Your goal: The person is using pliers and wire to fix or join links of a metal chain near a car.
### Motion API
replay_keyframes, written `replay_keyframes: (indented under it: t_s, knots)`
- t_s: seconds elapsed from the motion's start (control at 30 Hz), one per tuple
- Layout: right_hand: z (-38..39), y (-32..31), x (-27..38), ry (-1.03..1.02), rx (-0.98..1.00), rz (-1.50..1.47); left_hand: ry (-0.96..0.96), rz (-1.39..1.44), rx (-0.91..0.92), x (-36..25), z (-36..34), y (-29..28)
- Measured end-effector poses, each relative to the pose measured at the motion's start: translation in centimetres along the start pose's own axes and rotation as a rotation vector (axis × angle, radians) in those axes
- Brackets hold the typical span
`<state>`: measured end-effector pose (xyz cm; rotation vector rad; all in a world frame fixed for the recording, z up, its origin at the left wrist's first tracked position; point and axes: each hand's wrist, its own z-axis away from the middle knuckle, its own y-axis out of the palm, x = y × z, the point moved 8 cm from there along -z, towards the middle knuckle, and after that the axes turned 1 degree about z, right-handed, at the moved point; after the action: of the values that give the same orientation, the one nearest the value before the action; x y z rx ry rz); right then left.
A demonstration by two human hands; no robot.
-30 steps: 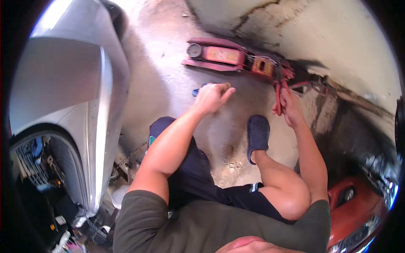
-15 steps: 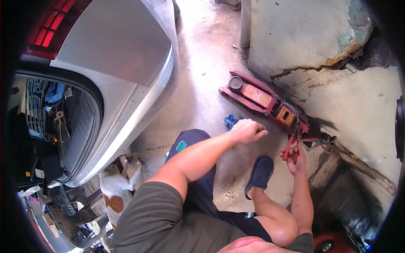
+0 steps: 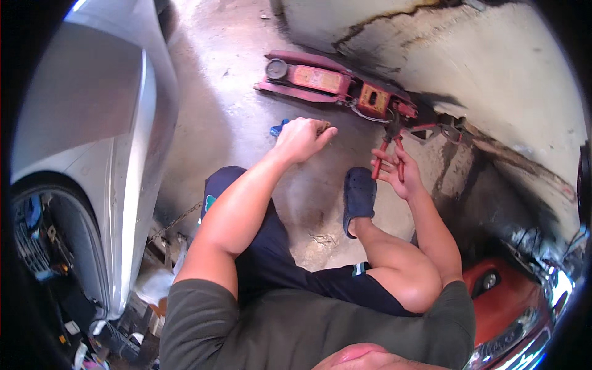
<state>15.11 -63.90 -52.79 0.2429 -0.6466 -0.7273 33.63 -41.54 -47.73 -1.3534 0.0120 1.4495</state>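
Note:
My left hand (image 3: 302, 139) is closed around a small brownish object that I cannot make out. A blue object (image 3: 277, 129) shows beside it, partly behind the fingers. My right hand (image 3: 399, 171) grips red-handled pliers (image 3: 380, 161), their two handles spread apart and their dark head pointing away from me. The pliers' head is close to the right end of a worn red floor jack (image 3: 317, 79), which has a yellowish plate and wire loops around it. My right foot in a navy clog (image 3: 359, 197) rests on the concrete floor, just below the pliers.
A silver car body (image 3: 86, 92) with an open hatch full of parts takes up the left. A cracked, stained pale slab (image 3: 493, 68) borders the jack. An orange-red car part (image 3: 505, 296) is at the lower right. A chain (image 3: 176, 222) lies behind my left leg.
My right hand has come down and slightly left with the pliers, whose handles are now wider apart. My left hand remains closed beside the blue object. The head view swung and came back.

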Motion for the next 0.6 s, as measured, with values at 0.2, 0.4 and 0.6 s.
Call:
replay_keyframes:
  t_s: [0.2, 0.4, 0.6]
  knots:
    - [0.5, -1.6, -2.5, 0.103, -0.115, 0.260, -0.027, -0.042, 0.001, 2.0, 1.0, -0.3]
    - [2.0, -3.7, -4.1, 0.155, -0.166, 0.631, 0.018, -0.117, -0.011, 1.2, 0.2, 0.6]
    - [0.0, 4.4, -5.6, 0.059, 0.097, 0.668, 0.028, -0.151, -0.047, 3.7, 1.2, 0.3]
